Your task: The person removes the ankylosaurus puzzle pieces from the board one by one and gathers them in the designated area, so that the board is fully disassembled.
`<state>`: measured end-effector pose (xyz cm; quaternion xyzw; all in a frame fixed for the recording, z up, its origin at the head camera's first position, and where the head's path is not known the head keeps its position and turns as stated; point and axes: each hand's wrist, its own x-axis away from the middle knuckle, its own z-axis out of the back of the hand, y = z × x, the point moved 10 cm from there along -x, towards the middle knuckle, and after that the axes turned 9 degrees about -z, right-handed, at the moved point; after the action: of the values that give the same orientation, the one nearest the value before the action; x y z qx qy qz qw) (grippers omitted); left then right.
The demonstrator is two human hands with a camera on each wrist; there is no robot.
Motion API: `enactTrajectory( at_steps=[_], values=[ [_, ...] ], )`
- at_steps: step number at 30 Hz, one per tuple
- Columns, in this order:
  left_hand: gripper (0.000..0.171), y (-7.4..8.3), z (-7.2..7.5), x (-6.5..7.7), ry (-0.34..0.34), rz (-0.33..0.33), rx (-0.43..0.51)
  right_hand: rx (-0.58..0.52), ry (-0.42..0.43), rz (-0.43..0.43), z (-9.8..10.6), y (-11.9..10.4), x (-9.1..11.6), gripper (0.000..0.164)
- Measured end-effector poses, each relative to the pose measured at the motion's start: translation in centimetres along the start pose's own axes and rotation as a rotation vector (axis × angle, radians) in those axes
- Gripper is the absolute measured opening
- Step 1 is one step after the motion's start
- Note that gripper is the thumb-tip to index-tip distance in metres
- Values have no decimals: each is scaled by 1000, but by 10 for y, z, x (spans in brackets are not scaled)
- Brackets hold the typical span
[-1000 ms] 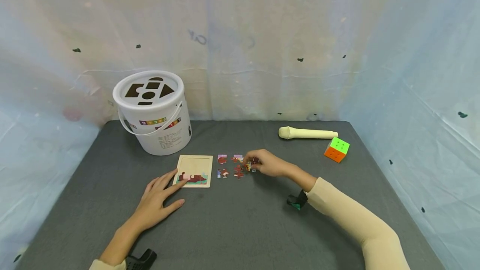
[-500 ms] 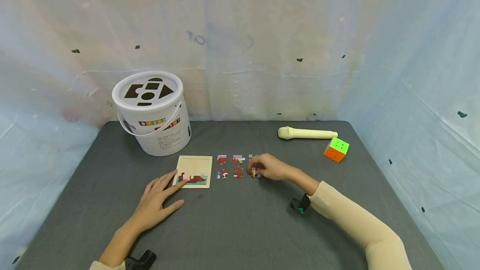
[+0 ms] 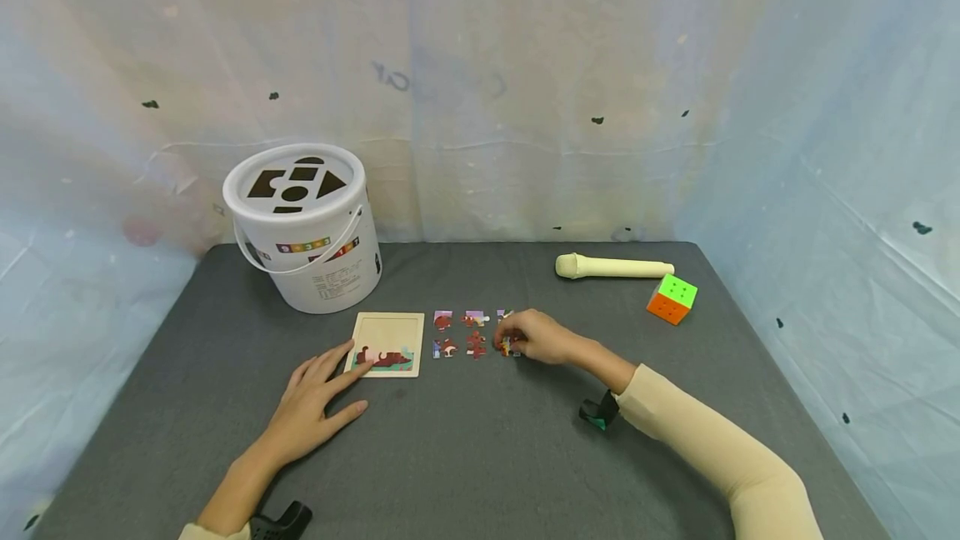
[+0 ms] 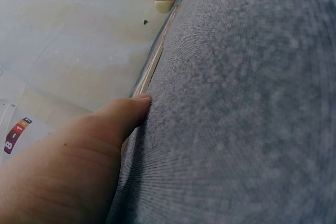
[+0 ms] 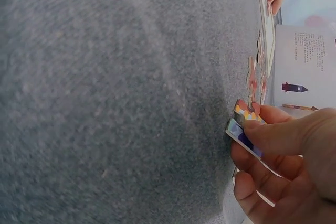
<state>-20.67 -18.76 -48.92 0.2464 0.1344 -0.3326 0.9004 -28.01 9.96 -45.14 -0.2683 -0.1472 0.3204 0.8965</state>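
Note:
In the head view, the straight fingers of my left hand [image 3: 309,402] rest on the lower left part of a square wooden puzzle tray [image 3: 390,330]. A strip of assembled brown, pink and green picture lies along the tray's bottom. My right hand [image 3: 542,337] is low over the table, right of the tray. Between thumb and fingers it pinches a colourful jigsaw piece [image 5: 244,136], blue, yellow and brown in the right wrist view. Several loose pieces lie in rows beside the tray, among them a purple-and-red piece [image 3: 443,321] and a brown piece [image 3: 476,345]. The hand partly covers another piece [image 3: 502,313].
A white bucket [image 3: 322,273] with shape holes in its lid stands behind the tray. At the back right lie a cream toy microphone [image 3: 618,267] and a green-and-orange puzzle cube [image 3: 673,299]. Pale sheeting [image 3: 525,148] hangs behind the grey-covered table [image 3: 450,457].
My right hand has moved slightly right and towards me, uncovering a piece in the back row, then stayed almost still. My left hand has kept its place on the tray.

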Motion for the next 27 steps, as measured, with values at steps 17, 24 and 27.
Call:
enactTrajectory(
  at_steps=[17,24,27],
  values=[
    [58,-1,-1,2,-7,19,5,96,103,-41,4,2,1,18],
    [58,1,0,1,9,-2,-6,153,134,-29,5,2,2,20],
    [58,1,1,1,12,-9,-7,160,144,-17,7,1,3,20]
  ],
)
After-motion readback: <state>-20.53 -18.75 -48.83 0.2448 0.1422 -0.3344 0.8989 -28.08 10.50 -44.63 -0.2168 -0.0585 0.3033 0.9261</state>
